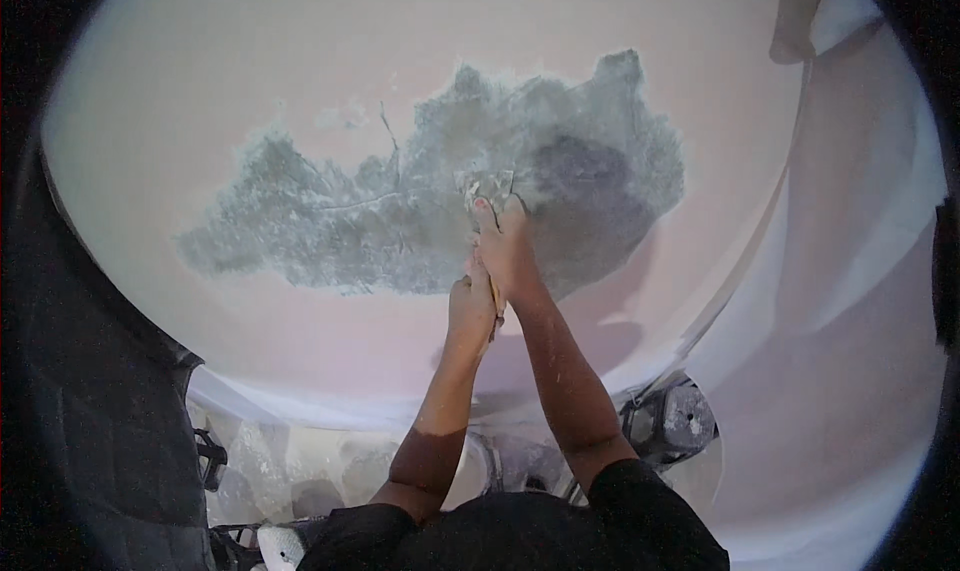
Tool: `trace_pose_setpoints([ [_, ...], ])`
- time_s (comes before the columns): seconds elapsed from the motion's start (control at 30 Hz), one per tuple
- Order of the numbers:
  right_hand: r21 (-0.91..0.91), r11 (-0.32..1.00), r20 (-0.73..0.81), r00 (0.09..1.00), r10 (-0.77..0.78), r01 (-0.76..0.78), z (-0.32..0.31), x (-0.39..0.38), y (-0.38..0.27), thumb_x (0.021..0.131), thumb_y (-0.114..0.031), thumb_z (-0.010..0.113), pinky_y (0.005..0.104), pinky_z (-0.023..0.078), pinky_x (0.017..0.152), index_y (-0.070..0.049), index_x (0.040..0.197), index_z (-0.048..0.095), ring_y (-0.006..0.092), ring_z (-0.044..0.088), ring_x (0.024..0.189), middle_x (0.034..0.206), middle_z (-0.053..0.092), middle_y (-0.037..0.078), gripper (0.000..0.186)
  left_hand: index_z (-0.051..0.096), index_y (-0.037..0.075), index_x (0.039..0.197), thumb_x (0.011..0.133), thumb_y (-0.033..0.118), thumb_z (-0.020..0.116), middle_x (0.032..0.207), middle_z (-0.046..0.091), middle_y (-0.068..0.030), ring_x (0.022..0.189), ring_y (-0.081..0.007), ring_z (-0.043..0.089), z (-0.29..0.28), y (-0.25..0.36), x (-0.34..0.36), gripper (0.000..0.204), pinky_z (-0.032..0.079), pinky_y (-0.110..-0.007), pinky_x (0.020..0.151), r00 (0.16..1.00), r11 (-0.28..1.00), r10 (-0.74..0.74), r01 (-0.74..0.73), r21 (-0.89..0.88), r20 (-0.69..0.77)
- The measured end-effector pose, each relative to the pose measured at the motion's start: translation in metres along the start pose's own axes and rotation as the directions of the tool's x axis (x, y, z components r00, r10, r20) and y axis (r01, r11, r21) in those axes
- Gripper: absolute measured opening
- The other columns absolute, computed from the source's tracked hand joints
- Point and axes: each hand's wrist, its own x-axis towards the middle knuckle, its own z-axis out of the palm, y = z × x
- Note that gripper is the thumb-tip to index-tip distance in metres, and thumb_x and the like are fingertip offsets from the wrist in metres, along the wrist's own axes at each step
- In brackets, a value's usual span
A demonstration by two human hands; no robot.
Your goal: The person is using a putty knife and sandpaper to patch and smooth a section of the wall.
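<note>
Both of my arms reach up to a pale pinkish wall (340,346) with a large grey, bare patch (340,236) in its surface. A putty knife (484,182) lies with its broad, smeared blade against the middle of the patch. My right hand (509,251) is closed around it just below the blade, the fingertips at the metal. Lower down, my left hand (471,309) closes on the handle, whose yellowish end shows between my wrists. A thin crack runs across the patch to the left of the blade.
A darker area (580,166) marks the right part of the patch. At right, a pale wall (850,301) meets this one at a corner. Dark cloth (110,401) hangs at left. Below stand a dark, whitish-splashed object (685,419) and a spattered floor (330,461).
</note>
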Motion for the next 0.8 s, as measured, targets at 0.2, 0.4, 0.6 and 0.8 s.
trace_pose_setpoints([
  [0.2, -0.052, 0.959, -0.115, 0.952, -0.284, 0.280, 0.000, 0.004, -0.012, 0.094, -0.023, 0.059, 0.0334, 0.045, 0.050, 0.001, 0.087, 0.052, 0.0163, 0.055, 0.053, 0.069, 0.055, 0.008, 0.027, 0.044, 0.008, 0.055, 0.096, 0.060, 0.038, 0.049, 0.043, -0.0027, 0.039, -0.0125, 0.042, 0.005, 0.018, 0.008, 0.066, 0.031, -0.028, 0.035, 0.998, 0.998, -0.010, 0.007, -0.062, -0.059],
  [0.4, 0.158, 0.986, -0.010, 0.999, 0.049, -0.047, 0.001, -0.003, -0.002, 0.095, -0.024, 0.056, 0.0340, 0.043, 0.043, 0.001, 0.091, 0.051, 0.0162, 0.053, 0.048, 0.065, 0.054, 0.009, 0.026, 0.044, 0.008, 0.054, 0.093, 0.066, 0.038, 0.049, 0.043, -0.0031, 0.039, -0.0127, 0.041, 0.002, 0.013, -0.003, 0.070, 0.030, -0.028, 0.035, 0.995, 0.995, -0.099, 0.099, -0.005, -0.017],
  [0.6, 0.094, 0.996, -0.014, 1.000, -0.003, 0.004, 0.005, 0.012, 0.004, 0.096, -0.024, 0.055, 0.0329, 0.042, 0.039, 0.000, 0.094, 0.050, 0.0150, 0.053, 0.046, 0.061, 0.049, 0.007, 0.024, 0.047, 0.006, 0.056, 0.093, 0.067, 0.037, 0.049, 0.044, -0.0039, 0.039, -0.0135, 0.043, 0.003, 0.017, 0.008, 0.072, 0.030, -0.029, 0.035, 0.996, 0.995, 0.028, -0.019, 0.098, -0.087],
  [0.8, -0.161, 0.912, -0.091, 0.914, -0.395, 0.378, -0.003, 0.007, 0.019, 0.094, -0.027, 0.059, 0.0413, 0.047, 0.056, 0.002, 0.091, 0.054, 0.0279, 0.060, 0.061, 0.067, 0.055, 0.016, 0.029, 0.049, 0.005, 0.059, 0.093, 0.067, 0.038, 0.050, 0.045, -0.0039, 0.040, -0.0130, 0.043, 0.007, 0.006, 0.002, 0.071, 0.030, -0.028, 0.035, 0.998, 0.998, -0.060, 0.060, -0.024, -0.032],
])
